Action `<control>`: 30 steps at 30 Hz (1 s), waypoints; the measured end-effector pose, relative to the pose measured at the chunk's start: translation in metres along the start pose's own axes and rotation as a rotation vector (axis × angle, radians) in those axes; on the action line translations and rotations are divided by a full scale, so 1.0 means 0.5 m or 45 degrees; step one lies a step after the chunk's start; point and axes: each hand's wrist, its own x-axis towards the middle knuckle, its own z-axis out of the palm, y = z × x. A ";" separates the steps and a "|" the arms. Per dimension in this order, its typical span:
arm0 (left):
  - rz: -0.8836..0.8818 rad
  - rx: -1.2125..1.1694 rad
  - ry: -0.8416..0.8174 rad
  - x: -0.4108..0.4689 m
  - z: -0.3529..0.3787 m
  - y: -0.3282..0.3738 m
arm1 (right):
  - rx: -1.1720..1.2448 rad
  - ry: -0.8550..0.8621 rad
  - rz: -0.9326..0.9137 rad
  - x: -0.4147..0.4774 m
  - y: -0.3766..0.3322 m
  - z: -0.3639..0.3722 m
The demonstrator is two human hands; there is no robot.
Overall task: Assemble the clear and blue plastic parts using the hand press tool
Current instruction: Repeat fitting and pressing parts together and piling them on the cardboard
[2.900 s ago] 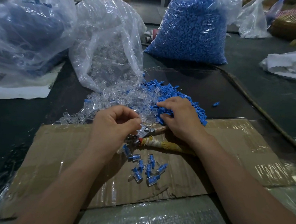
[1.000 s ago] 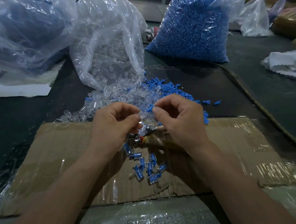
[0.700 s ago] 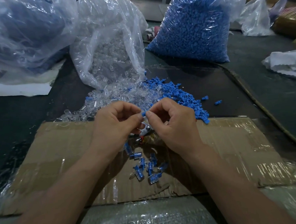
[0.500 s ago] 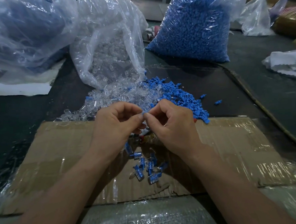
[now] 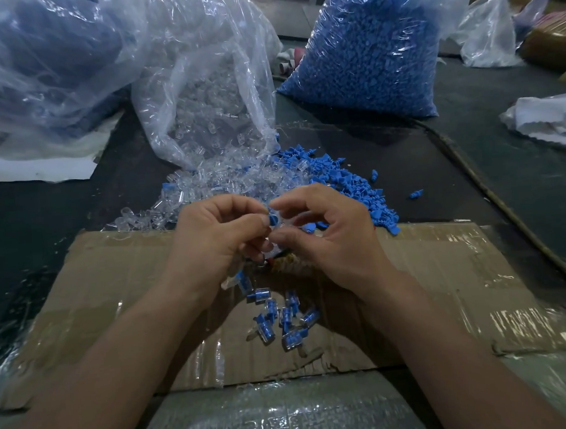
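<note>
**A:** Where are the person's hands?

**B:** Together, over the far edge of the cardboard (image 5: 115,288). The left hand (image 5: 217,240) pinches a small blue part (image 5: 273,219) between thumb and forefinger. The right hand (image 5: 332,244) closes its curled thumb and forefinger on the same piece from the other side. Something clear glints at the right fingertips, but whether a clear shell is already seated on it cannot be told.

**A:** How will that piece handle?

**B:** Probably almost weightless, hard and smooth, so apt to slip or flick away. A fingertip pinch on its sides, leaving the mating end free, looks like the sound hold. The clear ones seem thin-walled and might crack if squeezed askew.

**A:** And the hand press tool (image 5: 279,263)?

**B:** Mostly hidden. Only a scrap shows just under the fingers, so the pinched piece sits directly above it, near.

**A:** The rest of the stock?

**B:** The finished pieces (image 5: 280,317) lie on the cardboard, just on the person's side of the hands. Just beyond the fingers spread the loose clear parts (image 5: 221,184) and, to their right, the loose blue parts (image 5: 356,190). Behind those stand the clear-parts bag (image 5: 208,70) and the blue-parts bag (image 5: 371,45), well apart from the hands.
</note>
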 end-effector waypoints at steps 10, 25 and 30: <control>-0.085 -0.185 -0.086 0.004 -0.002 -0.004 | -0.058 0.043 -0.140 -0.002 0.008 -0.007; -0.090 -0.181 -0.127 0.009 -0.005 -0.011 | -0.216 0.109 -0.159 -0.005 0.005 -0.010; -0.093 -0.156 -0.140 0.007 -0.006 -0.009 | -0.228 0.081 -0.165 -0.004 0.000 -0.012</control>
